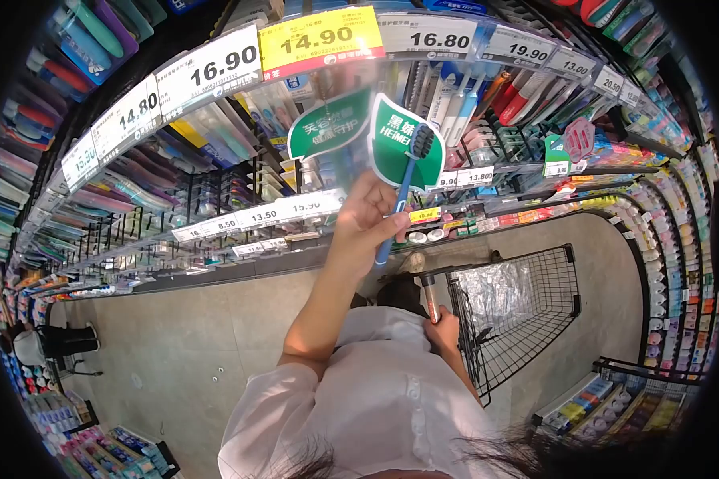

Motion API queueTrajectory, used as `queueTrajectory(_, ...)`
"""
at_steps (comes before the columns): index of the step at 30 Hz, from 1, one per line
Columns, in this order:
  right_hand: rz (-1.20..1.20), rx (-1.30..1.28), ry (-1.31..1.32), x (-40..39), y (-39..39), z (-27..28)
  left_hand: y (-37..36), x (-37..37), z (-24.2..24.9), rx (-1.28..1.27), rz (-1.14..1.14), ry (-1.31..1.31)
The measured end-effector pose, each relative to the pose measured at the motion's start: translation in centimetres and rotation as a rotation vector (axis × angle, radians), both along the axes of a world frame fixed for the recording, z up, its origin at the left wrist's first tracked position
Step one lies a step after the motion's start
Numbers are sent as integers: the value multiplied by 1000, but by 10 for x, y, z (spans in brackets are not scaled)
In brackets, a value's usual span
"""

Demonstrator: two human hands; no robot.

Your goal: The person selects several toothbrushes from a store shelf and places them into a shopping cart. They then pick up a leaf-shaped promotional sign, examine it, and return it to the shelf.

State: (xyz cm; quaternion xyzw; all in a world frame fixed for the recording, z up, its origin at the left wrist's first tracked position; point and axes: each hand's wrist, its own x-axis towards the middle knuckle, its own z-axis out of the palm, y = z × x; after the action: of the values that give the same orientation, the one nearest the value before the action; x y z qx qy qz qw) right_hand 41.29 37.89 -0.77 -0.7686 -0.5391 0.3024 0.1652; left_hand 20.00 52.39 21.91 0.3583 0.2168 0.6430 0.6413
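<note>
My left hand [367,219] is raised to the shelf front, its fingers closed around the blue handle of a toothbrush [405,191]. The toothbrush stands nearly upright, with dark bristles at the top. Just behind it is a green leaf-shaped sign [391,148] with white lettering, and a second green sign [331,124] hangs to its left. Lower down, my right hand [446,329] is wrapped around what looks like the handle [431,297] of a wire shopping cart [527,311]. Its fingers are partly hidden.
Curved shelves hold rows of packaged toothbrushes [216,132], with price labels [439,36] along the edges. More stocked shelves [671,263] run down the right. A low display rack [615,407] stands at lower right. Another person [44,343] is at far left on the tiled floor.
</note>
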Motion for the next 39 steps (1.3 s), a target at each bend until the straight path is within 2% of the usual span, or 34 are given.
queueTrajectory(5,-12,-45,29,3,-3,-6,-1,1,1,-64,-51,-22)
queueTrajectory(22,-35,-22,72,3,1,-4,-1,11,4,89,208,154)
queueTrajectory(25,-32,-25,40,5,-1,-9,-1,8,2,50,126,130)
queueTrajectory(34,-4,7,27,5,1,-10,4,13,-14,38,83,225)
queueTrajectory(37,13,30,26,7,2,-12,10,16,-34,137,170,436)
queueTrajectory(39,15,30,31,7,3,-12,6,11,-48,193,263,799)
